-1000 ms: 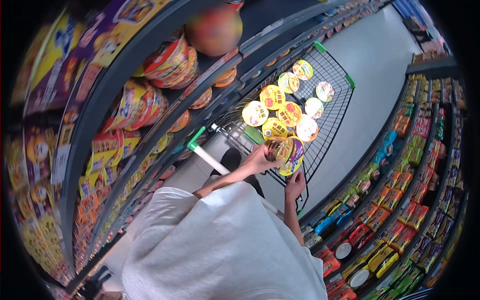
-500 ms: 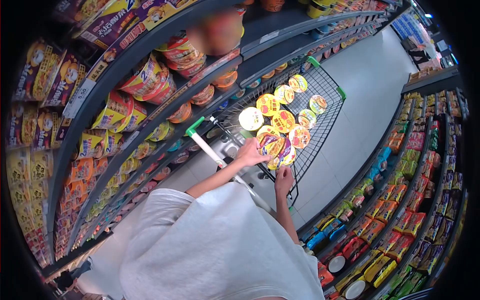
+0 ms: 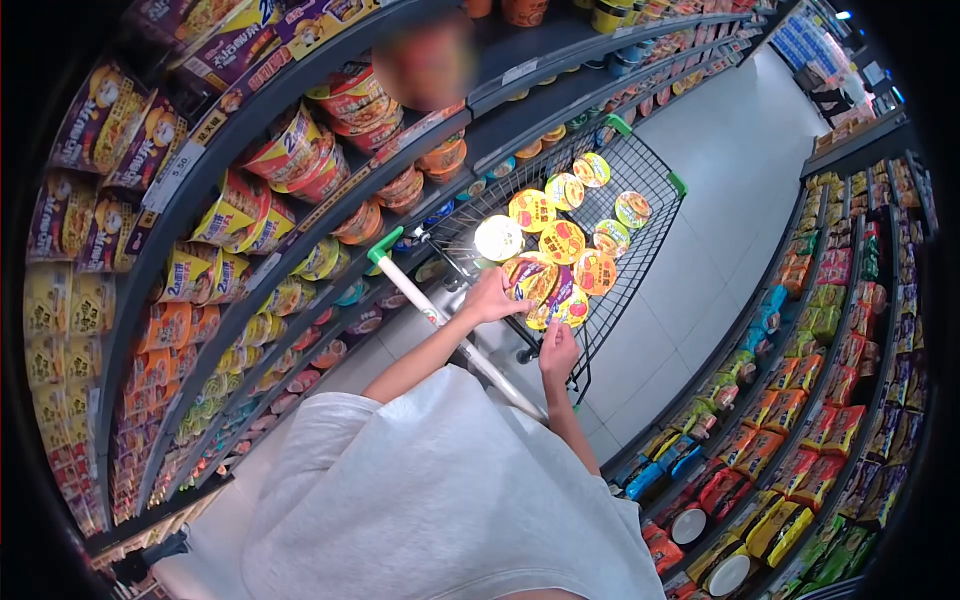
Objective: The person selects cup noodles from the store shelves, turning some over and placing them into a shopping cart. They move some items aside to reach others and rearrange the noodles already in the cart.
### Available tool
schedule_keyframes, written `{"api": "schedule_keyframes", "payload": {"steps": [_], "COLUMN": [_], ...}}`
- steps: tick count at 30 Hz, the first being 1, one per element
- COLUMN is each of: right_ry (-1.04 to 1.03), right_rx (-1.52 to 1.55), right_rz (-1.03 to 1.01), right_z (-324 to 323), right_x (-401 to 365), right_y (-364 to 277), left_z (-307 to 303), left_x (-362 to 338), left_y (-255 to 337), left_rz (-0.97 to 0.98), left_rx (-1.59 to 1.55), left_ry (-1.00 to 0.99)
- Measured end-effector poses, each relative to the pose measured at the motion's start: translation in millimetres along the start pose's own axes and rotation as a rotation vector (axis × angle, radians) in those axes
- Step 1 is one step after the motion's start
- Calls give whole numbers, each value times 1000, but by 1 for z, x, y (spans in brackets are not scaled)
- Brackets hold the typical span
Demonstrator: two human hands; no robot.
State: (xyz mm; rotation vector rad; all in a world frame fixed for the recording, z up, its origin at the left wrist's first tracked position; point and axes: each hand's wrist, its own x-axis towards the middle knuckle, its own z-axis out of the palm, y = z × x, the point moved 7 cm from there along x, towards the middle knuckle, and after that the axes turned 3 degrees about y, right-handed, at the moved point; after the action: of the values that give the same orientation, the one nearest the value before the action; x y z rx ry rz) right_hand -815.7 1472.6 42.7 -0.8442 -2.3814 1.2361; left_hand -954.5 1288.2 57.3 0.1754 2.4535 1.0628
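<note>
Noodle bowl (image 3: 553, 293), round glossy lid | left hand (image 3: 490, 298) clamped on rim | right hand (image 3: 558, 350) at edge, grip unclear

The setting is a shop aisle. The floor (image 3: 720, 200) is smooth and pale grey, with a slight sheen, and runs between two long rows of shelving. The left shelving unit (image 3: 540, 45) has dark grey boards in several tiers. Each board edge carries a price strip (image 3: 175, 175). The tiers are stocked with bowl-shaped tubs and bagged packs in red, yellow, orange and purple. The right shelving unit (image 3: 840, 330) holds flat packets in tight rows, in red, orange, green and blue. A further display (image 3: 835, 95) stands at the far end of the aisle. Lighting is bright and even.
</note>
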Motion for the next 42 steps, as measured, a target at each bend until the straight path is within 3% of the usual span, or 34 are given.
{"api": "schedule_keyframes", "payload": {"steps": [4, 8, 13, 21, 24, 28, 29, 33, 36, 38, 42], "right_ry": [6, -23, -46, -27, -15, -58, -46, -118, -113, -86, -91], "right_rx": [-181, -154, -151, -69, -124, -96, -93, -70, -77, -86, -91], "right_rz": [-179, -327, -415, -279, -403, -360, -389, -330, -292, -289, -245], "right_z": [-4, -6, -6, -6, -11, -14, -15, -15, -13, -14, -16], "right_x": [-2, -7, -7, 1, 0, 5, 7, 16, 23, 27, 38], "right_y": [-17, -32, -34, -26, -40, -43, -44, -44, -40, -40, -39], "left_z": [-2, -5, -10, -7, -3, -3, 8, -15, -40, -51, -41], "left_x": [-10, -15, -16, -13, -2, 16, 31, 26, 35, 52, 129], "left_y": [5, 9, 17, 17, 11, -2, -32, 15, 11, 10, 45], "left_rz": [34, -40, -2, -36, -3, -72, -59, -329, -519, -510, -357], "left_rx": [10, 5, 22, 45, 61, -14, -78, -627, -549, -525, -459], "left_ry": [108, 135, 138, 150, 148, 48, 113, -325, -444, -362, -427]}}
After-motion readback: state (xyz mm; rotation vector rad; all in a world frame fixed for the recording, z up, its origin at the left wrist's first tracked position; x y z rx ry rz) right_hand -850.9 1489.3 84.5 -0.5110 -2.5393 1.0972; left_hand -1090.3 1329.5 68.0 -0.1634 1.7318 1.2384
